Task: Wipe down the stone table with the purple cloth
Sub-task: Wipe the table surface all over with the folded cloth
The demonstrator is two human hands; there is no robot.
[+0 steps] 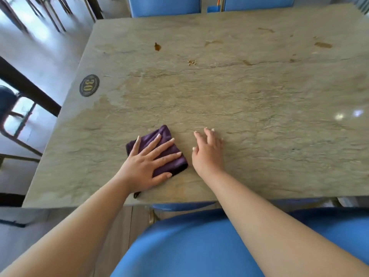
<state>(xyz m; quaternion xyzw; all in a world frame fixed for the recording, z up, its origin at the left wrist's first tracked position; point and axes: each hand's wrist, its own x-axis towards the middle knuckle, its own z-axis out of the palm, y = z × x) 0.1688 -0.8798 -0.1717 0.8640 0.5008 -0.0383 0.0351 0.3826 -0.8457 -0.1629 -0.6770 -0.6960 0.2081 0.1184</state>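
Note:
The folded purple cloth [163, 136] lies on the beige stone table [249, 100] near its front edge. My left hand [147, 160] presses flat on the cloth with straight, spread fingers. Just right of the cloth, my right hand [208, 150] rests on the bare stone with relaxed fingers and holds nothing. A brown stain [157, 46], some crumbs [191, 62] and more brownish smears [322, 45] mark the far half of the table. A damp patch darkens the stone left of the cloth.
A round dark number plaque [89, 85] sits near the table's left edge. Blue chairs stand at the far side [163, 5] and right below me [199, 246]. Other chair legs and floor lie to the left.

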